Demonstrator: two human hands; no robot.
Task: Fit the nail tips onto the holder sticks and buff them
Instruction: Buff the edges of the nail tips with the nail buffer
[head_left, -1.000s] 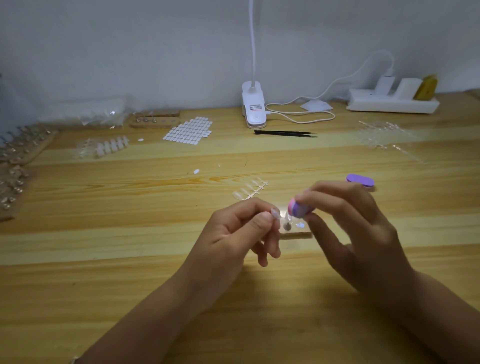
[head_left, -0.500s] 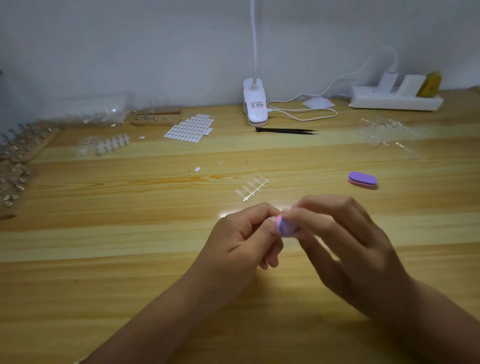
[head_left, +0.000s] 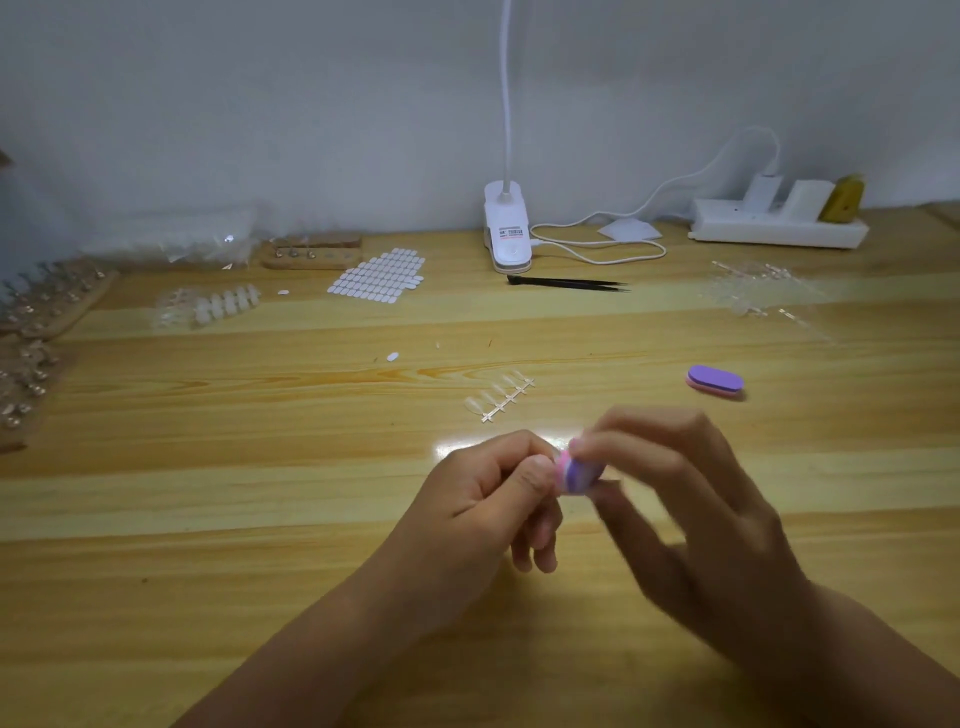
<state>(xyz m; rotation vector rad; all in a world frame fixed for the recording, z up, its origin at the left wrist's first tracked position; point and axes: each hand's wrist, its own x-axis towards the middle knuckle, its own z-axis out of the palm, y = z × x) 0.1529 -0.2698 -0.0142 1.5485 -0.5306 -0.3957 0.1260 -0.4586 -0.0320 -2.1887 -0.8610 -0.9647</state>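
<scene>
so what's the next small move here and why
Probably a short, light stroke of the buffer block across the pinched piece. The right hand grips the block right against the fingertips of the left hand, which pinch a small pale piece, seemingly a nail tip, mostly hidden. Block and piece already meet, so nothing seems to need regripping first.

Right hand (head_left: 691, 499) pinches small purple-and-pink oval buffer block (head_left: 576, 475) against left hand's (head_left: 478, 499) pinched thumb and forefinger; their contents hidden. Strip of clear plastic nail tips (head_left: 498, 397) just beyond, on wooden table (head_left: 208, 519).
</scene>
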